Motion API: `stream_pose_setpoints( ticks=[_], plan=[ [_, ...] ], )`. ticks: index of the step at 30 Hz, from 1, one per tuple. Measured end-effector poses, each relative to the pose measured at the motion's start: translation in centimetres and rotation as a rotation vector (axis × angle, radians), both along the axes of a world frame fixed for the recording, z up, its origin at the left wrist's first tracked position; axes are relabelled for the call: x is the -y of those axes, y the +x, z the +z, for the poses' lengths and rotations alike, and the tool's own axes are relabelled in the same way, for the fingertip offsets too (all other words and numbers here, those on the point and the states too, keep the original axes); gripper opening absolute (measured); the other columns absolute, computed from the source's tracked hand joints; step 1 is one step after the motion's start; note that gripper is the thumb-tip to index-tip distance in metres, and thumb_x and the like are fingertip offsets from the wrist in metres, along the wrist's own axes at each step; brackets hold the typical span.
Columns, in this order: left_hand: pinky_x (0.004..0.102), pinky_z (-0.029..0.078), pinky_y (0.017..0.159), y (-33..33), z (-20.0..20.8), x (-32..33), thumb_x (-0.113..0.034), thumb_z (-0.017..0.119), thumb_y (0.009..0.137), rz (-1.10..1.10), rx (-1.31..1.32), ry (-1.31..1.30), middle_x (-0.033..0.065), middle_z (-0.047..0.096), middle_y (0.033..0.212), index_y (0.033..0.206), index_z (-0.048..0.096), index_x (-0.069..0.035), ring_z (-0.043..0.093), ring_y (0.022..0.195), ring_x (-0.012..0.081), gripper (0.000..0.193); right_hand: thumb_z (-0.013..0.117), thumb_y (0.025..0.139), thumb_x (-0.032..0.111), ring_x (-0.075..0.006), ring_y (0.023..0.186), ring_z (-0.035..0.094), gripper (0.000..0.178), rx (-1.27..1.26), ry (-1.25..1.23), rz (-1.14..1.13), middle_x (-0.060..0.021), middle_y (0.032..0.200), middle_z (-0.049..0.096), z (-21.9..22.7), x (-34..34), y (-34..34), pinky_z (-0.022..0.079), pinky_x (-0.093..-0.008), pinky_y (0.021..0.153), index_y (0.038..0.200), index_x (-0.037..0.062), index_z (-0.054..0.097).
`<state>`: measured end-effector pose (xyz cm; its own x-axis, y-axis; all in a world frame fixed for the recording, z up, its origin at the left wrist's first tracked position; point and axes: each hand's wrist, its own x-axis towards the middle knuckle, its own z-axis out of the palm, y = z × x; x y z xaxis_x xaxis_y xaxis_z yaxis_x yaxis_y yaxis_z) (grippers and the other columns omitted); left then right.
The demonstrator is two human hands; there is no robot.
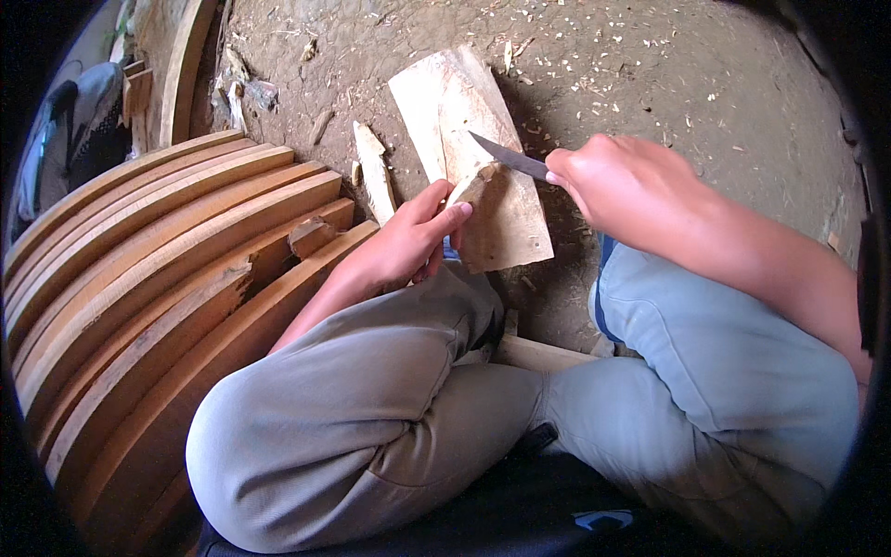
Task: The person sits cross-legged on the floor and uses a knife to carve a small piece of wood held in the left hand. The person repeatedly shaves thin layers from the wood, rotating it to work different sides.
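In front of my knees, my left hand [419, 232] is closed round a small piece of wood [471, 186], its thumb on the near end. My right hand [624, 181] grips a knife by the handle, which my fingers hide. The dark pointed knife blade [509, 156] reaches left, its edge close to or touching the far end of the wood piece; I cannot tell which. Beneath both lies a pale flat board [444, 102] on the ground, shaded on its near right part. A jagged wood offcut [373, 167] rests just left of the board.
Several long planks [176, 232] are stacked along my left side, with a broken wood chunk [311, 237] on top. The dirt floor [668, 84] is scattered with shavings. Dark cloth and upright timber [186, 74] stand at the far left. My bent legs [343, 408] fill the near side.
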<state>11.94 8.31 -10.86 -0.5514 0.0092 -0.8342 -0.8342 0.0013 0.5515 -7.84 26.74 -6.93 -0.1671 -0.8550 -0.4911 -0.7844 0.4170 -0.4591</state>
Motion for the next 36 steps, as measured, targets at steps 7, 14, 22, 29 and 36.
stream_pose_setpoints(
  ticks=[7,14,22,29,36],
  plan=[
    [0.0231,0.033,0.043,0.4,0.3,0.0,-0.042,0.047,0.106,0.045,0.058,0.048,0.0013,0.053,0.084,0.129,0.044,-0.007,0.045,0.055,0.0079,0.043,0.055,0.097,0.018,-0.0401,0.082,0.070,0.020,-0.018,0.029,0.094,-0.0229,0.081,0.069,-0.4,0.1,0.0,0.055,-0.0508,0.070,0.097,0.0034,0.069],
    [0.0259,0.035,0.052,1.3,-1.2,-0.3,-0.037,0.045,0.108,0.117,-0.046,0.052,0.0005,0.047,0.079,0.108,0.047,-0.006,0.041,0.065,0.0080,0.031,0.056,0.092,0.010,-0.0391,0.085,0.070,0.016,-0.034,0.036,0.128,-0.0229,0.084,0.069,-0.1,0.4,0.1,0.055,-0.0503,0.071,0.100,0.0033,0.069],
    [0.0228,0.029,0.054,1.3,-1.7,-0.3,-0.038,0.044,0.108,0.073,-0.094,0.045,-0.0068,0.039,0.075,0.119,0.051,-0.008,0.035,0.064,0.0036,0.033,0.056,0.085,0.004,-0.0380,0.080,0.069,0.011,-0.067,-0.081,0.161,-0.0194,0.082,0.067,1.3,-0.5,0.7,0.055,-0.0481,0.071,0.091,0.0003,0.064],
    [0.0388,0.043,0.075,1.9,-2.8,0.0,-0.039,0.039,0.109,-0.066,-0.184,-0.150,0.0131,0.052,0.081,0.102,0.047,0.001,0.048,0.079,0.0208,0.042,0.056,0.084,0.004,-0.0357,0.083,0.069,0.009,-0.163,-0.066,0.278,-0.0189,0.084,0.066,1.9,0.7,1.1,0.056,-0.0436,0.070,0.089,0.0002,0.063],
    [0.0441,0.044,0.077,1.3,-2.8,-0.4,-0.037,0.038,0.109,-0.148,-0.237,-0.242,0.0216,0.055,0.081,0.102,0.046,0.003,0.052,0.078,0.0277,0.042,0.055,0.086,0.005,-0.0346,0.089,0.070,0.014,-0.090,0.017,0.264,-0.0171,0.093,0.070,2.1,2.0,-0.4,0.056,-0.0448,0.074,0.093,0.0025,0.068]
  ],
)
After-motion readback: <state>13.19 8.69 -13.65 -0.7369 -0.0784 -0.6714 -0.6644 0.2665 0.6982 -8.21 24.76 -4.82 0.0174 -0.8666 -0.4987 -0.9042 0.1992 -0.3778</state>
